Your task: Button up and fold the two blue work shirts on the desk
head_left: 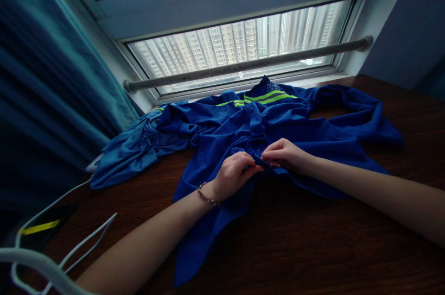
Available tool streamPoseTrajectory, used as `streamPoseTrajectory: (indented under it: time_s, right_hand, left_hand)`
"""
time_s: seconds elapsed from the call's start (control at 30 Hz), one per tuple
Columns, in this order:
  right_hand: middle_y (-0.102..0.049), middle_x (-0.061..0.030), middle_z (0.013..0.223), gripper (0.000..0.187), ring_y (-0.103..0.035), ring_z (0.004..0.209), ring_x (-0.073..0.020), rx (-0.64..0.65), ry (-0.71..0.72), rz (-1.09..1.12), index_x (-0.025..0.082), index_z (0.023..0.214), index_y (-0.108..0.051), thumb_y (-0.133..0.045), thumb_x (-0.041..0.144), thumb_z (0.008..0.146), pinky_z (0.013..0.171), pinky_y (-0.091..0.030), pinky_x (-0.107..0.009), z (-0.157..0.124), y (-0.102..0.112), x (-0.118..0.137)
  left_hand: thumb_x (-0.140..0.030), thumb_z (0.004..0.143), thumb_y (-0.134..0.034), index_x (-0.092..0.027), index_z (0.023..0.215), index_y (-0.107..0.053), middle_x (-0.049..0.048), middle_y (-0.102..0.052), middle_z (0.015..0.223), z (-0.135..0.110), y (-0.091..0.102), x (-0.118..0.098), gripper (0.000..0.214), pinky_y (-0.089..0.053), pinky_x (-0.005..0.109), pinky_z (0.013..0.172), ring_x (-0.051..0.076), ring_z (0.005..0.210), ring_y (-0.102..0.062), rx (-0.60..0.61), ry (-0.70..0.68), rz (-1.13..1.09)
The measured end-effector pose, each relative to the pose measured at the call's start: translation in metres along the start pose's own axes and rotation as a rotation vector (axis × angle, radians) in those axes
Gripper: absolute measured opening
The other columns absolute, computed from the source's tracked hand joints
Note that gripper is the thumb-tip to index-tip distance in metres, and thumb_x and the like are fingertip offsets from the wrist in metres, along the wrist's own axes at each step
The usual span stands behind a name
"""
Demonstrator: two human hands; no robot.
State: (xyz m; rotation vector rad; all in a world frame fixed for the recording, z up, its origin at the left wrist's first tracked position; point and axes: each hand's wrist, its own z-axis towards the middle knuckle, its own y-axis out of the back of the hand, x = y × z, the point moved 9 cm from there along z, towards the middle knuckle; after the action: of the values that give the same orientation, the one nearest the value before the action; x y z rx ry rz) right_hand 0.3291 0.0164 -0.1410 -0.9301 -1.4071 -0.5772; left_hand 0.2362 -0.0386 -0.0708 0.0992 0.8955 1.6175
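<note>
A blue work shirt (295, 133) with yellow-green and grey stripes across its chest lies spread on a dark wooden table. Its collar points toward the window, and a button shows on the front strip below the stripes. My left hand (233, 172), with a braided bracelet at the wrist, pinches the front edge near the lower hem. Close beside it, my right hand (283, 153) pinches the same strip of cloth from the right. The fingertips nearly meet, and whatever small part lies between them is hidden. The cloth is lifted slightly where the hands hold it.
Crumpled lighter blue cloth (134, 151) lies at the left by a teal curtain (45, 77). White cables (52, 202) cross the lower left near a dark flat object (41, 228) with a yellow strip. A metal rail (243, 67) runs before the window behind the table (313, 248).
</note>
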Motion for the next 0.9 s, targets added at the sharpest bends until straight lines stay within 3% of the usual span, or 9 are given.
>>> streamPoseTrajectory:
  time_s: [0.23,0.47,0.6,0.77,0.9]
  right_hand:
    - [-0.052,0.0027,0.048,0.022,-0.04,0.044,-0.0044,-0.046,0.041,-0.147,0.011,0.067,-0.065,-0.069,0.031,0.058,0.042,-0.027,-0.018,-0.002,0.001,0.004]
    - [-0.055,0.0016,0.054,0.028,-0.044,0.044,-0.0055,0.048,0.059,-0.335,0.011,0.073,-0.064,-0.067,0.035,0.059,0.042,-0.032,-0.018,-0.003,-0.009,0.008]
    - [-0.052,0.0034,0.049,0.026,-0.044,0.041,-0.0053,0.044,0.053,-0.319,0.012,0.07,-0.06,-0.067,0.034,0.06,0.039,-0.032,-0.018,-0.004,-0.011,0.006]
    - [-0.05,0.0046,0.046,0.026,-0.042,0.04,-0.004,-0.06,0.097,-0.297,0.012,0.063,-0.055,-0.068,0.034,0.059,0.038,-0.031,-0.016,-0.006,-0.006,0.01]
    - [-0.05,0.004,0.046,0.028,-0.042,0.039,-0.0042,-0.114,0.121,-0.322,0.012,0.061,-0.055,-0.069,0.036,0.058,0.038,-0.03,-0.017,-0.008,-0.003,0.012]
  left_hand:
    - [-0.012,0.072,-0.06,-0.014,0.082,-0.049,0.0041,-0.057,0.075,-0.001,-0.001,-0.005,0.015,-0.046,0.023,0.06,0.011,0.067,-0.053,0.018,-0.059,0.025]
    - [-0.016,0.075,-0.057,-0.014,0.082,-0.05,0.0052,-0.056,0.077,-0.001,-0.005,-0.006,0.01,-0.046,0.024,0.061,0.012,0.07,-0.052,0.091,-0.065,0.05]
    - [-0.019,0.075,-0.057,-0.015,0.082,-0.049,0.0035,-0.055,0.074,0.0,-0.007,-0.006,0.011,-0.045,0.024,0.062,0.011,0.068,-0.051,0.115,-0.059,0.077]
    - [-0.03,0.074,-0.058,-0.017,0.099,-0.05,0.0039,-0.054,0.079,0.006,0.003,-0.009,0.028,-0.043,0.028,0.064,0.014,0.071,-0.049,0.008,-0.083,0.359]
    - [-0.032,0.077,-0.054,-0.016,0.092,-0.054,0.0023,-0.054,0.072,0.007,-0.006,-0.006,0.022,-0.041,0.026,0.063,0.013,0.067,-0.048,0.129,-0.114,0.465]
